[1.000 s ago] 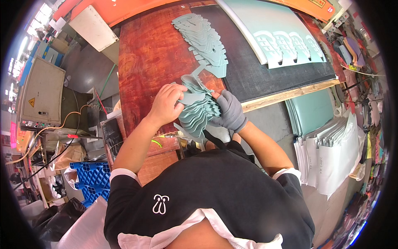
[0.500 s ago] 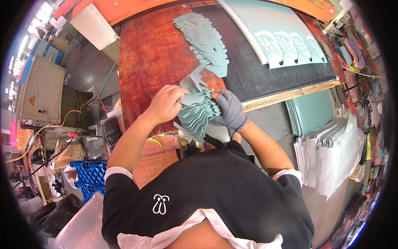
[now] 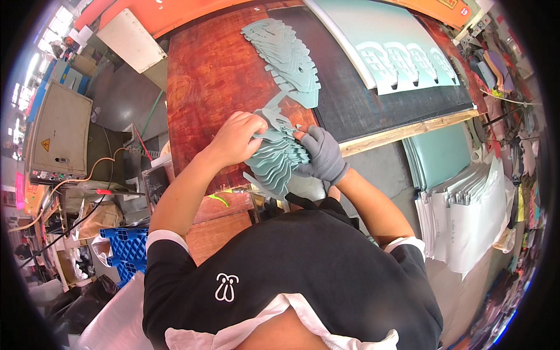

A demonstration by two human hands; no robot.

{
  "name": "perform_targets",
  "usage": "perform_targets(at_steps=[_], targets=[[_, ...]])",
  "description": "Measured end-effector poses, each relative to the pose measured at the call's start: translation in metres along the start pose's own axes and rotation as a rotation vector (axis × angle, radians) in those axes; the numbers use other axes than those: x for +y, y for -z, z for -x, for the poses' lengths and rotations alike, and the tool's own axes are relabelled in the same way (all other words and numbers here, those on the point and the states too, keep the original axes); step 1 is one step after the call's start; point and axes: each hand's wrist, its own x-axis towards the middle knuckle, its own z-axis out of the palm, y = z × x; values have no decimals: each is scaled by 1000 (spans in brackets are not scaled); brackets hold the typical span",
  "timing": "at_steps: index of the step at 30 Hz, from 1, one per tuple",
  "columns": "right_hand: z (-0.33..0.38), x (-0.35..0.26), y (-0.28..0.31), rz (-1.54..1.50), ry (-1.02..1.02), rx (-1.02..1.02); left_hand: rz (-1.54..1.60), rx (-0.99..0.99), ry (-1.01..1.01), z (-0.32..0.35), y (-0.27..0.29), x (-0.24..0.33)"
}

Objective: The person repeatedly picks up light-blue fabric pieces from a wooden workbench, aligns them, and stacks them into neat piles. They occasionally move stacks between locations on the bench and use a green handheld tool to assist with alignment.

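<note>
A fanned stack of pale green cut-out sheet pieces (image 3: 273, 163) sits between my hands at the near edge of the red-brown board. My bare left hand (image 3: 239, 137) is closed, its thumb and fingers pinching the upper left edge of the top pieces. On the stack's right side, my right hand (image 3: 324, 154), in a grey glove with bare fingertips, grips the slotted ends. Just beyond lies a longer overlapping row of like pieces (image 3: 286, 61), reaching to the stack's top. The lower ends of the held pieces hang past the board's edge.
A pale green sheet with cut-out shapes (image 3: 402, 46) lies on the black mat (image 3: 350, 114) at the right. Below it hang folded green sheets (image 3: 437, 154) and white sheets (image 3: 464, 219). A grey electrical cabinet (image 3: 61, 128) and blue plastic lattice (image 3: 125, 251) stand at the left.
My left hand has shifted slightly away from me and to the right, and the top pieces under it lie differently. My right hand stays nearly in place on the stack.
</note>
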Motion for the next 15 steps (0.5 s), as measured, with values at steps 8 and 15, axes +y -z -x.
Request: perform_targets(at_steps=[8, 15], targets=[[-2, -1, 2, -12, -35, -41, -151, -68, -84, -6, -3, 8], [-3, -4, 2, -44, -53, -62, -401, -313, 149, -8, -1, 28]])
